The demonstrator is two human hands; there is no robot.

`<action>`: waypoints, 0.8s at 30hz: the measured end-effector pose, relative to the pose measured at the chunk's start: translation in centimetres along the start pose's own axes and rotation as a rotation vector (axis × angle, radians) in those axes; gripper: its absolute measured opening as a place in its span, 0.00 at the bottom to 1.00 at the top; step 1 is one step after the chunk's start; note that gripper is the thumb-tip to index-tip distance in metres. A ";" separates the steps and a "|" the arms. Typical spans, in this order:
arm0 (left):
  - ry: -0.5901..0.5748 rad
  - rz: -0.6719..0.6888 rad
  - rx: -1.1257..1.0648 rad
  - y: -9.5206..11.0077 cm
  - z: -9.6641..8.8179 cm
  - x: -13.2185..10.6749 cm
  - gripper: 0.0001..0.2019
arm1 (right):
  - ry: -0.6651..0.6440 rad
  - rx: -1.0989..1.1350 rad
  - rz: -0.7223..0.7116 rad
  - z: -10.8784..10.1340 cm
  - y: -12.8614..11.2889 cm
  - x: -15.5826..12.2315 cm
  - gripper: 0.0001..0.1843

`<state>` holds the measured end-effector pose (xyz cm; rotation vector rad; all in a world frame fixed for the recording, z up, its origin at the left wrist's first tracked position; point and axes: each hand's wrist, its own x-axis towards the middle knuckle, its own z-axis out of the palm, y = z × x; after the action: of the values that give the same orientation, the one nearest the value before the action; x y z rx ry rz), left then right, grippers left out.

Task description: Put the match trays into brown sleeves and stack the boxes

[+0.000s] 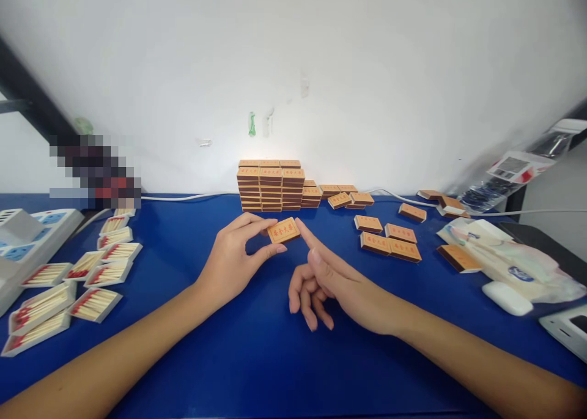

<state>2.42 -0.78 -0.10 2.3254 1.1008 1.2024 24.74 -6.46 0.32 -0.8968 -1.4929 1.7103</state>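
Observation:
A tan matchbox (284, 230) with red lettering is pinched between the thumb and fingers of my left hand (232, 251), above the middle of the blue table. My right hand (337, 278) has its index finger stretched out, the tip at the box's right end; the other fingers are loosely curled with nothing in them. Behind the held box, against the wall, rises a stack of matchboxes (270, 189). Several loose matchboxes (376, 243) lie flat to the right of my right hand.
At the left lie several white trays of red-tipped matches (96, 304), beside a white power strip (46, 235). On the right are a tissue pack (518, 266), a white earphone-like case (507, 298) and a clear plastic bottle (518, 168). A white cable (192, 196) runs along the wall.

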 end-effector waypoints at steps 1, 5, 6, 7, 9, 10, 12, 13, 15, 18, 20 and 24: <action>-0.003 -0.001 -0.005 0.0 0.0 0.0 0.18 | -0.034 -0.002 0.018 0.0 0.0 -0.1 0.49; 0.016 0.009 0.001 0.1 -0.2 0.1 0.19 | -0.052 0.054 0.032 -0.4 -0.3 -0.1 0.49; 0.021 0.012 0.006 0.1 -0.3 0.1 0.19 | -0.086 0.077 0.034 -0.5 -0.4 -0.1 0.49; 0.025 0.016 0.009 0.1 -0.3 0.1 0.19 | -0.119 0.096 0.029 -0.5 -0.5 -0.1 0.50; 0.029 0.026 0.010 0.1 -0.4 0.1 0.18 | -0.158 0.123 0.010 -0.5 -0.6 -0.1 0.50; 0.031 0.030 0.010 0.1 -0.4 0.1 0.18 | -0.161 0.131 0.007 -0.5 -0.6 -0.1 0.50; 0.028 0.038 0.012 0.1 -0.4 0.1 0.18 | -0.114 0.120 0.019 -0.4 -0.4 0.0 0.50; 0.021 0.040 0.014 0.0 -0.4 0.1 0.18 | -0.060 0.088 0.022 -0.4 -0.2 0.1 0.48; 0.001 0.047 0.018 -0.1 -0.3 0.0 0.19 | 0.087 -0.078 -0.017 -0.8 0.2 0.3 0.47; -0.050 0.079 0.022 -0.3 -0.2 -0.1 0.21 | 0.247 -0.495 -0.163 -2.0 0.6 0.7 0.43; -0.087 0.101 0.026 -0.4 -0.2 -0.2 0.23 | 0.274 -0.692 -0.237 -3.0 0.6 1.0 0.31; -0.119 0.100 0.027 -0.3 -0.3 -0.2 0.25 | 0.252 -0.798 -0.288 -4.1 0.0 1.4 0.17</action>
<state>1.96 -0.74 -0.24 2.4639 0.9769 1.0733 27.51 -3.17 -0.21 -1.1576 -2.0302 0.7367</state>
